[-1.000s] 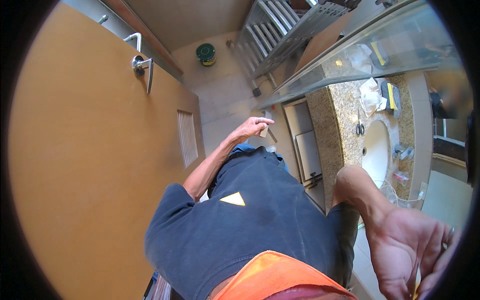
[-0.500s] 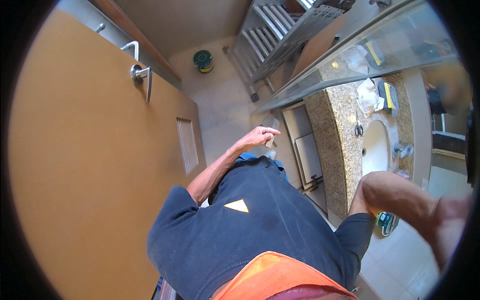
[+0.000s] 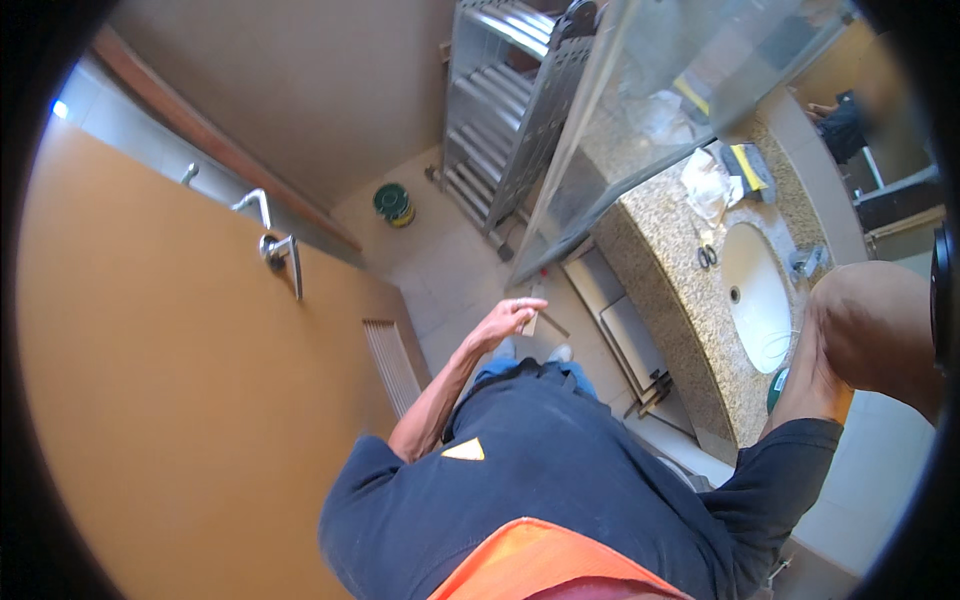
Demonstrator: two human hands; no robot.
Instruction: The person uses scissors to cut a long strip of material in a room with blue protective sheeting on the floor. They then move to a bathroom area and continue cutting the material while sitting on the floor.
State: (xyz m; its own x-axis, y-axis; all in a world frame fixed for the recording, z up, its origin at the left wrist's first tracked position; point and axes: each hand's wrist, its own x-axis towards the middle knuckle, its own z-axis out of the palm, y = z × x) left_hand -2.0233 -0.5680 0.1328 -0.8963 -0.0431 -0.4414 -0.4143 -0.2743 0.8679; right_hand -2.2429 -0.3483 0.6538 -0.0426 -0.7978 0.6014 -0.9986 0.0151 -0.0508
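Hanging above the tiled floor (image 3: 440, 275), the left hand (image 3: 508, 322) is seen half curled, its index finger extended and a pale flat piece (image 3: 530, 326) held beneath its fingers. The right forearm (image 3: 885, 310) is bent at the right edge; the right hand is cut off, so its state cannot be told. On the speckled counter (image 3: 645, 232) to the right, scissors (image 3: 707, 257) are laid beside a white sink (image 3: 760, 310). At the far side, a green-lidded bucket (image 3: 393, 204) is set left of a metal ladder (image 3: 505, 115)

Speckled counter (image 3: 690, 305), scissors (image 3: 707, 256) (1 pair)
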